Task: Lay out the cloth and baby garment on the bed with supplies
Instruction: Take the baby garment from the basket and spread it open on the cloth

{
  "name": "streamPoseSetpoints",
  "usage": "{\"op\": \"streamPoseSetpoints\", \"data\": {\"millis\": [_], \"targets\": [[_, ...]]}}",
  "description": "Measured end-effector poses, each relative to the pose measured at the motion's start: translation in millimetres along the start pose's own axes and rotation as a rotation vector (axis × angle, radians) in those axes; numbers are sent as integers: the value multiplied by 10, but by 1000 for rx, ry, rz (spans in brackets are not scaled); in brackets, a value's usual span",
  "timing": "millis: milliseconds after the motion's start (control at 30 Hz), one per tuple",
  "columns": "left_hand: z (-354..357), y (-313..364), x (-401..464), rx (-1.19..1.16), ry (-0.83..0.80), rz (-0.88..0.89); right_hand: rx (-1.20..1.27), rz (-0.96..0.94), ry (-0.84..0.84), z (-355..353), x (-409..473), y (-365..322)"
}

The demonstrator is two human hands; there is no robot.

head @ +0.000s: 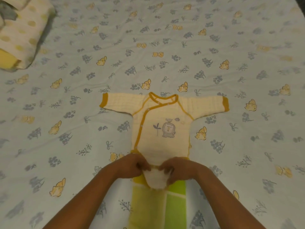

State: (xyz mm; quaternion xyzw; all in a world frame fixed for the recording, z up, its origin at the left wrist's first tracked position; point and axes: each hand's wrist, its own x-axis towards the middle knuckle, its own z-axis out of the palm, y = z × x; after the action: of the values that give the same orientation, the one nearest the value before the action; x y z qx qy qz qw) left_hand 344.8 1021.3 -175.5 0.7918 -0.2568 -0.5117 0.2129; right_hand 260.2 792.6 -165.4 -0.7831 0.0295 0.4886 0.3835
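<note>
A cream baby garment with mustard trim and a grey lion print lies flat on the bed, sleeves spread to both sides. Its bottom flap is lifted off the sheet, and both hands hold it. My left hand pinches the flap's left corner. My right hand grips its right corner. A green and yellow checked cloth lies under the garment's lower end and runs toward me.
The light blue bedsheet with yellow animals and blue flowers covers the whole view. A folded pile of white cloth with yellow dots sits at the far left corner, with a yellow item beneath it.
</note>
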Motion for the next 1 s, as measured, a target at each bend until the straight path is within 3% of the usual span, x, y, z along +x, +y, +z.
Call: {"op": "streamPoseSetpoints", "data": {"millis": [100, 167, 200, 300, 367, 467, 633, 733, 800, 900, 1000], "targets": [[16, -8, 44, -150, 446, -114, -12, 21, 20, 19, 5, -47], [-20, 4, 151, -229, 730, -185, 169, 10, 137, -65, 26, -97], [-41, 17, 213, -265, 791, -215, 250, 11, 235, -119, 42, -130], [-97, 104, 363, -414, 773, -298, 297, 31, 582, -284, 141, -215], [-105, 148, 414, -376, 760, -303, 267, 23, 686, -363, 224, -289], [-82, 272, 417, -285, 818, -258, 254, -15, 712, -438, 331, -395], [33, 649, 438, -203, 875, 4, 344, 22, 718, -515, 404, -452], [213, 890, 488, 17, 844, 153, 333, 97, 762, -591, 388, -337], [303, 965, 511, -15, 810, 220, 264, 126, 807, -644, 348, -213], [306, 774, 526, -189, 921, 225, 183, 126, 845, -706, 242, -28], [337, 476, 564, 48, 756, 180, 117, 122, 869, -710, 161, 135]]}}
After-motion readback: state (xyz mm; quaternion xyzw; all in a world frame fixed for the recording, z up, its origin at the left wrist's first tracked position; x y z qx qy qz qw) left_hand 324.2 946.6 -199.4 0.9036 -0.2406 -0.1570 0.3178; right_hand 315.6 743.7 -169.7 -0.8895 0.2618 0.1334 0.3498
